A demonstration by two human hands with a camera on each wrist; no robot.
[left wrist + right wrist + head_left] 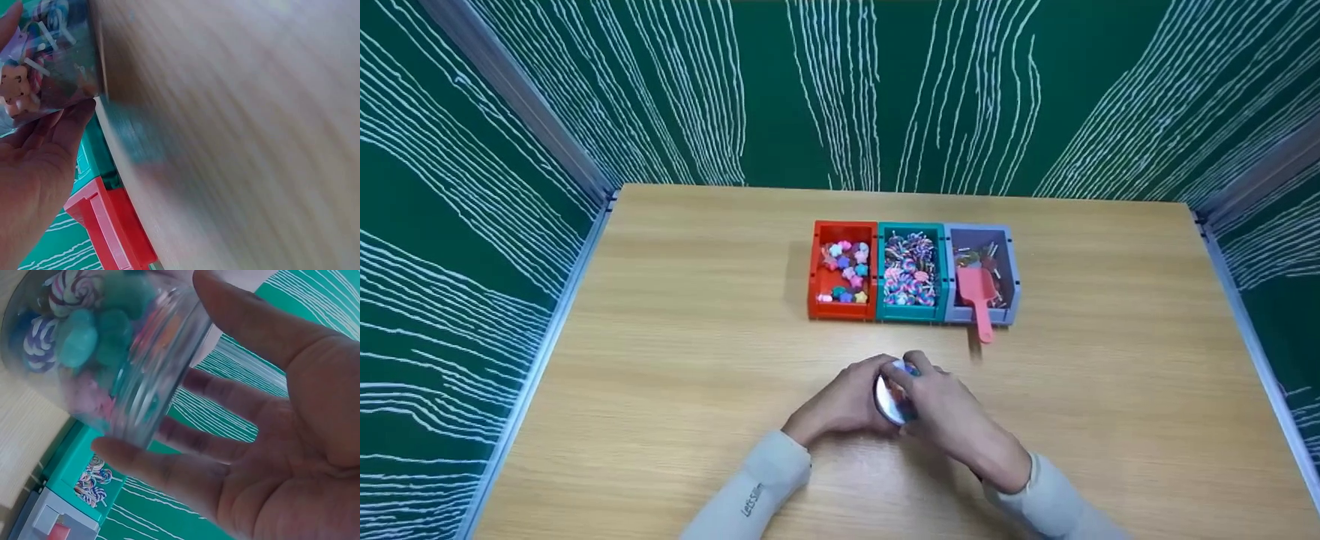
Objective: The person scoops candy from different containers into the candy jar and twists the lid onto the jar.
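A clear jar is held between both hands, tilted, above the front middle of the table. In the left wrist view, the left hand grips the jar's side, fingers beneath and the thumb at the upper left. Through the wall show small lollipops and a peach star-shaped piece. In the right wrist view, the right hand has its thumb and fingers curled round the threaded mouth end of the jar. Teal and pink pieces lie inside; whether a clear lid sits on the mouth, I cannot tell.
Behind the hands stand three joined bins: red with star pieces, teal with lollipops, lavender with small pieces. A pink scoop lies on the lavender bin, its handle over the front. Green walls enclose the wooden table.
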